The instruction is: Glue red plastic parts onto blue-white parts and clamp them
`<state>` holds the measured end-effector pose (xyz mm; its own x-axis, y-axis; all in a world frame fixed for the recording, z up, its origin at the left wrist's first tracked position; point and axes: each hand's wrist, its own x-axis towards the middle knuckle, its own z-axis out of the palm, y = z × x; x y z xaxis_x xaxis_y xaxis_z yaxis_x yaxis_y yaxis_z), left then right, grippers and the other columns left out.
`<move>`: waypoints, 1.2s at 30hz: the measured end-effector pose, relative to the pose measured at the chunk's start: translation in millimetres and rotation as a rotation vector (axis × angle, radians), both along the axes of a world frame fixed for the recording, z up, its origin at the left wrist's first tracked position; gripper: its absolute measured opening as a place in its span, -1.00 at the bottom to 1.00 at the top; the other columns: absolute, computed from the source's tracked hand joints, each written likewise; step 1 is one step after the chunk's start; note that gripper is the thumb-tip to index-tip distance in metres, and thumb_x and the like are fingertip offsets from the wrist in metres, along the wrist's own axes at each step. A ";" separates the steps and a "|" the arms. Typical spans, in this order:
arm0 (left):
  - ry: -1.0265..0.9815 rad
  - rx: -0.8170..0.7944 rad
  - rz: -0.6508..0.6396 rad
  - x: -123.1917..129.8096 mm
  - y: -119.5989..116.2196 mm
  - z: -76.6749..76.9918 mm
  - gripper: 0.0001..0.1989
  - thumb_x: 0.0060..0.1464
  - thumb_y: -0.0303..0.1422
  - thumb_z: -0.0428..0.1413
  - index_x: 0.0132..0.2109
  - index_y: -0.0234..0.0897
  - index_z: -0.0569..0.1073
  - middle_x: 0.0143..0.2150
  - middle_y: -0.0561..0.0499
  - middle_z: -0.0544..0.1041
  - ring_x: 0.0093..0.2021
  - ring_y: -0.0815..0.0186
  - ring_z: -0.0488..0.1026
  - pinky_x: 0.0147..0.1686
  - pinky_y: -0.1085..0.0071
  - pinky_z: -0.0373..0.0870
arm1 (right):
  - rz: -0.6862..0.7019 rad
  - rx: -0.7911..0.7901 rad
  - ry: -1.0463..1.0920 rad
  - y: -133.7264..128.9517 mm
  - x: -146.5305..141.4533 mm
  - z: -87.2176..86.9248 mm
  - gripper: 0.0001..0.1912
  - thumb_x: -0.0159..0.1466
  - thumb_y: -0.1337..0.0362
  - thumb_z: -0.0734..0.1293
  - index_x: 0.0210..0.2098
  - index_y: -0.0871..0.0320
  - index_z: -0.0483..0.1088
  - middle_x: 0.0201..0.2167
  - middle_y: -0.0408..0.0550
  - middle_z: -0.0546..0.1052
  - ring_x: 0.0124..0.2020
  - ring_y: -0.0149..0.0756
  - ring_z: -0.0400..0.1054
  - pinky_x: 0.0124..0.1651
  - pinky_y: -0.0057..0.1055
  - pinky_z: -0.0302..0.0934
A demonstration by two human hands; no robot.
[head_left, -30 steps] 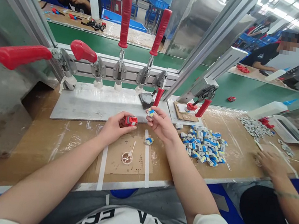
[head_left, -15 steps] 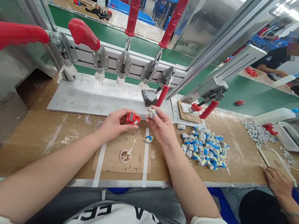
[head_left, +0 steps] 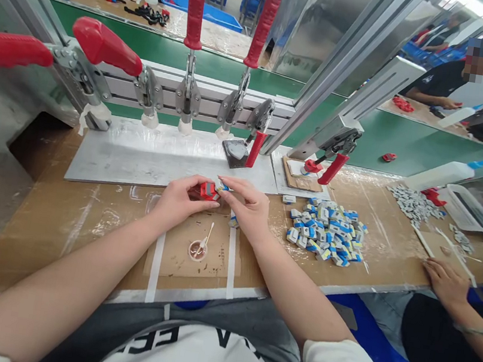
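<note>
My left hand (head_left: 177,200) is closed around a small red plastic part (head_left: 209,191) just in front of the metal plate. Between the fingertips of my right hand (head_left: 252,207) is a small grey, blue and yellow block (head_left: 221,185), held against or very close to the red part; fingers hide whether the two touch. Another such block (head_left: 233,221) lies under my right hand, partly covered. Below the hands a small round cup (head_left: 191,256) holds brown liquid, with a white cotton swab (head_left: 207,233) standing slanted in it. To the right is a heap of similar blocks (head_left: 329,230).
Red-handled toggle clamps (head_left: 197,11) line a rail above the metal plate (head_left: 113,156). Another clamp (head_left: 333,169) stands farther right. Small grey pieces (head_left: 414,205), a white bottle (head_left: 444,175) and a co-worker's hand (head_left: 447,281) are at the right.
My right hand has moved left, bringing the small block to the red part in my left hand. The whole view has shifted slightly.
</note>
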<state>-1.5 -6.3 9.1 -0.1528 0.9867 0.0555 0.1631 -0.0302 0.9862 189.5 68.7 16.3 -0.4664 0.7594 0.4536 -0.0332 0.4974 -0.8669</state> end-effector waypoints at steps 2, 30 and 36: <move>0.024 0.011 0.011 0.1 -0.2 -1.0 -0.48 -0.06 -0.02 0.47 -0.02 -0.19 0.63 -0.13 -0.03 0.69 -0.10 0.09 0.65 0.06 0.14 0.59 | 0.001 0.081 -0.055 2.1 2.2 -0.3 -0.80 0.44 0.13 0.46 0.03 -0.16 0.69 0.08 -0.11 0.67 0.09 -0.10 0.56 0.26 -0.04 0.42; -0.241 0.157 0.268 16.6 43.7 9.3 -0.41 0.03 -0.05 0.44 0.13 -0.23 0.56 0.13 -0.17 0.64 0.16 0.10 0.58 0.26 0.07 0.50 | 0.228 -0.034 0.144 28.9 -5.9 -41.1 -0.39 0.45 0.11 0.39 0.46 -0.09 0.35 0.48 0.00 0.29 0.48 -0.01 0.22 0.53 0.01 0.17; -0.233 0.084 0.182 16.6 70.5 13.9 -0.34 -0.05 -0.08 0.48 0.14 -0.22 0.52 0.07 -0.14 0.64 0.05 0.14 0.61 0.12 0.10 0.59 | 0.006 0.007 0.090 38.8 -0.2 -30.1 -0.60 0.43 0.19 0.34 0.23 0.05 0.52 0.21 0.08 0.45 0.11 -0.13 0.47 0.12 -0.18 0.47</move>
<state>15.1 64.2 22.9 -0.3451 0.9353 0.0786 -0.0568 -0.1044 0.9929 189.3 107.5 -13.8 -0.4283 0.7532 0.4992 -0.1136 0.5032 -0.8567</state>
